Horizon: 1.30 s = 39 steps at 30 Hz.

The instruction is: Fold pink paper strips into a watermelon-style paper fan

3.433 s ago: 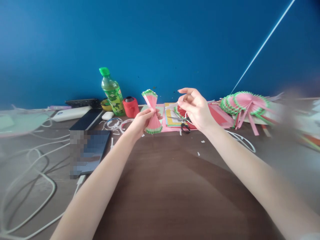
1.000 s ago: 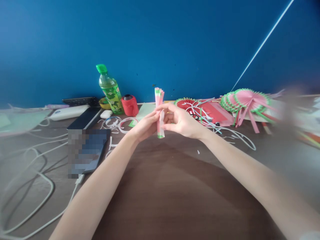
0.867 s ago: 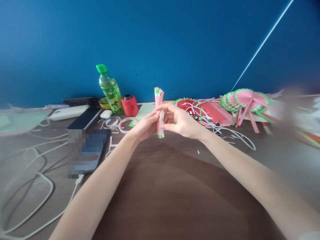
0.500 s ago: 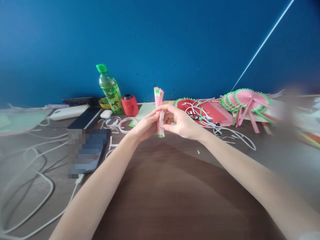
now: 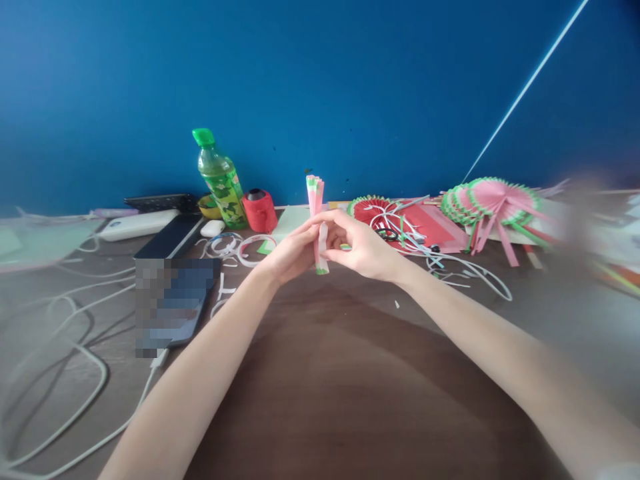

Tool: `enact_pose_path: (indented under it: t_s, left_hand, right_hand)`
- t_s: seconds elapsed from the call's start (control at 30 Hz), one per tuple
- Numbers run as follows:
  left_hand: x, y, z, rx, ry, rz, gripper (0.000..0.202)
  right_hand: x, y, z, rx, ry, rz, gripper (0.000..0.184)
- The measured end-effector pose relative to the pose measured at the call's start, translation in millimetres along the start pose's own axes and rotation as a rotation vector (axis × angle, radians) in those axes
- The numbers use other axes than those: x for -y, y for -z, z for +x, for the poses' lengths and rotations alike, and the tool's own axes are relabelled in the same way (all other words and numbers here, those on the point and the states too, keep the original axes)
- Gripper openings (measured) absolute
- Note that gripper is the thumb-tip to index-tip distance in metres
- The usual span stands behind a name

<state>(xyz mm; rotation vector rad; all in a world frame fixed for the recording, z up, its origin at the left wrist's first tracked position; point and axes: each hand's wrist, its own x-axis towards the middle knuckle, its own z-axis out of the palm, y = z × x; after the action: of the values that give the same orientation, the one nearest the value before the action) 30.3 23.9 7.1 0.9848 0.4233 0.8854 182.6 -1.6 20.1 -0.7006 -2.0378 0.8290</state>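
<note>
A narrow bundle of pleated pink paper with green-and-white ends stands nearly upright between my hands above the table. My left hand is closed around its middle from the left. Against its right side, my right hand is closed with bent fingers, thumb and fingertips pressing on it. A whitish strip runs along the lower part of the paper beside my right fingertips; I cannot tell whether it is tape or the paper's own face. Parts of both hands' fingers are hidden behind the paper and each other.
Finished pink-and-green paper fans lie at the right, near red paper and tangled white cords. A green bottle and a red roll-like object stand by the blue wall. A phone with a cable lies left.
The top of the pleated paper has tipped slightly to the left. Both hands keep nearly the same place and hold.
</note>
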Motion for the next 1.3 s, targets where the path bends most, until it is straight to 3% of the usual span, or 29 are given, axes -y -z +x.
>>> enact_pose_path:
  t_s: [0.37,0.67,0.97,1.3]
  left_hand:
    - [1,-0.9,2,0.009,-0.019,-0.044,0.017]
    - [-1,-2.8,4,-0.003,0.048,-0.090,0.035]
    - [-5,-9.6,3,-0.063,0.012,-0.136,0.037]
    - [-4,-7.4,4,-0.024,0.053,-0.189,0.037]
  right_hand:
    - [-2,-2,0,-0.031,0.044,-0.084,0.047]
    - [-7,-3,1,-0.073,0.077,-0.193,0.049]
    - [-1,-6,-2,-0.118,0.057,-0.243,0.049]
    - [-12,-7,0,-0.192,0.111,-0.254,0.050]
